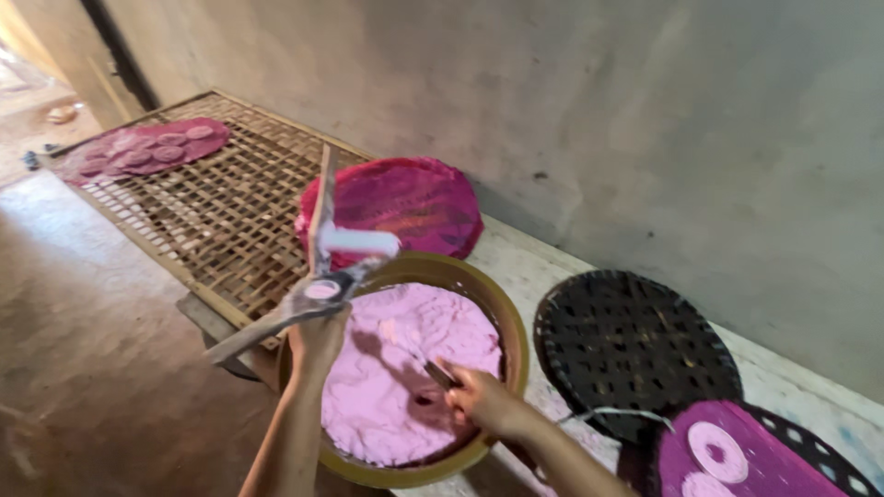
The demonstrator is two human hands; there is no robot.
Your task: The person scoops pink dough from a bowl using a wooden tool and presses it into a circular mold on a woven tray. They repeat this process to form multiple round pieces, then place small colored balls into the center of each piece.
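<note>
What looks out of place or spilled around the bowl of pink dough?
Nothing is clearly spilled. The pink dough lies inside the yellow bowl. The left hand holds a long tool tilted over the rim; the right hand works in the dough. The picture is blurred.

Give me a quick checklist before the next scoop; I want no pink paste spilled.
1. Left hand holding the hinged wooden press above the bowl's edge: ok.
2. Right hand with the small metal tool in the pink paste: ok.
3. Paste left in the round yellow-rimmed bowl: ok, plenty.
4. Press mould empty: not ok, pink disc in it.
5. Free room on the woven bamboo drying rack: ok.
6. Right-hand grip on tool: cannot tell, blurred.
</note>
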